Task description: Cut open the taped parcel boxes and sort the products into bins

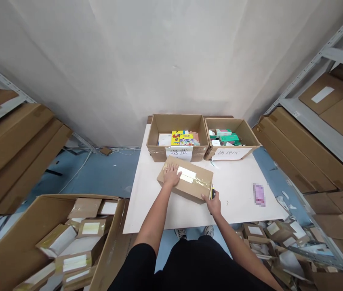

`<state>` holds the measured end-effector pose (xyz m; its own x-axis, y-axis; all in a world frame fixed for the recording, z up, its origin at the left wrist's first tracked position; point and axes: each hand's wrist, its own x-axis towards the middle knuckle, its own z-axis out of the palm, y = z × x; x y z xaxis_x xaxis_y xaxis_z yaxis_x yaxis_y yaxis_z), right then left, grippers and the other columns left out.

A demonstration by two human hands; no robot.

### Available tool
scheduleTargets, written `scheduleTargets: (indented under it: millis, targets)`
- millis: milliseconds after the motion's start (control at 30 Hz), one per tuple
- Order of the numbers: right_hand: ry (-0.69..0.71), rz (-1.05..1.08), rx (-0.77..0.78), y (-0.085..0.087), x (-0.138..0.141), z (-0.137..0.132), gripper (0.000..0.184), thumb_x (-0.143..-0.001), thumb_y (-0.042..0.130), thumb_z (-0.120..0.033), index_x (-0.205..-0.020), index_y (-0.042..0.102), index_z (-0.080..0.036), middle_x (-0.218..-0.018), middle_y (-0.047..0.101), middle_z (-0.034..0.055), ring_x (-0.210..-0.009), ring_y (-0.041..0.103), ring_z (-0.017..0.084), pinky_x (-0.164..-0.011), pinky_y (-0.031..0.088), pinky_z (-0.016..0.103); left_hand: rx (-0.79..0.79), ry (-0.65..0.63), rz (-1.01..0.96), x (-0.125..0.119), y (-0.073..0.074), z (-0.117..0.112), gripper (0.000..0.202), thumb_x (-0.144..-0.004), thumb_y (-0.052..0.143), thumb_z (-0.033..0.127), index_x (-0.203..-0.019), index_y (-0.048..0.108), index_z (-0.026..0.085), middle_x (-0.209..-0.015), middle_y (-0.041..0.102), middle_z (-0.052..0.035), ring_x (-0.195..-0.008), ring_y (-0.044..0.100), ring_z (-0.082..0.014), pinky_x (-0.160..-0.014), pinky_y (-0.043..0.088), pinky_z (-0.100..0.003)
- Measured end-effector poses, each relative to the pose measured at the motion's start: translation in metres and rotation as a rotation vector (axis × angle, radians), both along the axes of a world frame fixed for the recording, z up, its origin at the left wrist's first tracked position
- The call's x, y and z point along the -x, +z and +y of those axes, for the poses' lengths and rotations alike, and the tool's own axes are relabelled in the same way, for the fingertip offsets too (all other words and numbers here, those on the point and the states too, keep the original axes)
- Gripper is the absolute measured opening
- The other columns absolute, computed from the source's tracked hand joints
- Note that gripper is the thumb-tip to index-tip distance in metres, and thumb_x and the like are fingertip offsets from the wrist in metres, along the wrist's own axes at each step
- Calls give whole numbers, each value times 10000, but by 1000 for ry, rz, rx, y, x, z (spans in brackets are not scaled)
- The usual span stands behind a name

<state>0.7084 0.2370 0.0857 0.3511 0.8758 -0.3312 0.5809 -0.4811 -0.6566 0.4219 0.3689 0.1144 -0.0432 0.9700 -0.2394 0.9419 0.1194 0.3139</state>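
A taped cardboard box (pixel 200 174) with a white label lies at a slant on the white table (pixel 234 202). My left hand (pixel 171 174) rests on its top, fingers spread, just left of the label. At the box's right end is my right hand (pixel 213 202), its fingers wrapped round a yellow-and-black utility knife (pixel 213 193). The right thumb touches the corner of the box. The knife points away from me along the box's end; whether its blade is out I cannot tell.
Two open cartons, a left one (pixel 175 118) and a right one (pixel 251 139), stand behind the box, holding small packages. A pixelated pink item (pixel 259 195) lies at the table's right. A large carton (pixel 45 198) of parcels is at left; discarded boxes (pixel 280 234) lie at right, beside shelving.
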Motion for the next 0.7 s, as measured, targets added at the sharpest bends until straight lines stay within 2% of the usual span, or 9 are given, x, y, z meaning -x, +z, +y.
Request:
scheduleTargets:
  millis: [100, 167, 233, 333, 367, 433, 533, 633, 700]
  targets:
    - [-97, -43, 5, 6, -19, 39, 877, -805, 684, -724, -1437, 477, -153, -1077, 767, 169, -1033, 736, 351, -839, 535, 370, -3, 99, 66, -12, -4, -34, 749, -1021, 361, 588, -1666, 338, 208, -1758, 224, -122, -1611, 166, -391, -1271, 187, -570]
    - [-142, -75, -1, 17, -31, 77, 859, -830, 675, -706, -1442, 475, -136, -1113, 761, 200, -1059, 731, 355, -843, 536, 368, -20, 137, 118, -25, -3, -68, 774, -1013, 389, 610, -1648, 376, 167, -1721, 296, -191, -1552, 273, -442, -1228, 253, -588]
    - [-128, -83, 18, 30, -41, 114, 821, -838, 683, -684, -1427, 491, -145, -1176, 746, 217, -1057, 730, 356, -817, 544, 371, -38, 138, 161, -39, 2, -102, 764, -1013, 418, 597, -1623, 414, 137, -1644, 405, -248, -1457, 398, -450, -1171, 326, -582]
    - [-94, -38, 14, 45, -45, 146, 782, -832, 698, -670, -1391, 513, -156, -1199, 741, 211, -1029, 731, 351, -785, 552, 374, -86, 109, 156, -50, 17, -132, 642, -1028, 444, 525, -1563, 501, 176, -1452, 592, -222, -1333, 506, -394, -1102, 402, -540]
    - [-104, -29, -12, 47, -43, 145, 775, -834, 698, -662, -1392, 508, -158, -1196, 742, 201, -1033, 729, 347, -790, 552, 371, -112, 85, 143, -48, 23, -133, 596, -1030, 457, 493, -1547, 518, 203, -1445, 598, -199, -1326, 511, -374, -1088, 421, -518]
    - [-144, -20, -72, 44, -32, 127, 783, -838, 688, -656, -1412, 484, -164, -1159, 751, 171, -1033, 726, 335, -804, 548, 362, -158, 26, 114, -37, 35, -122, 562, -1028, 478, 441, -1556, 502, 251, -1553, 523, -160, -1380, 474, -349, -1071, 449, -477]
    - [-124, 41, -89, 25, 0, 69, 844, -815, 678, -707, -1433, 458, -176, -992, 763, 100, -923, 737, 317, -764, 540, 348, -144, -50, 78, -14, 44, -92, 609, -1040, 446, 441, -1630, 395, 300, -1737, 294, -78, -1524, 333, -347, -1107, 445, -465]
    - [10, 120, -69, 2, 30, 18, 901, -767, 709, -744, -1425, 466, -179, -931, 750, 73, -870, 734, 311, -724, 532, 340, -33, -98, 65, -4, 37, -75, 604, -1063, 359, 461, -1650, 360, 321, -1767, 226, -8, -1577, 263, -344, -1159, 413, -477]
    - [57, 128, -56, -5, 35, 8, 905, -762, 723, -740, -1423, 469, -178, -944, 749, 76, -894, 736, 313, -721, 530, 337, 11, -70, 78, -11, 30, -82, 601, -1077, 285, 459, -1658, 345, 317, -1764, 226, -5, -1527, 370, -326, -1150, 431, -459]
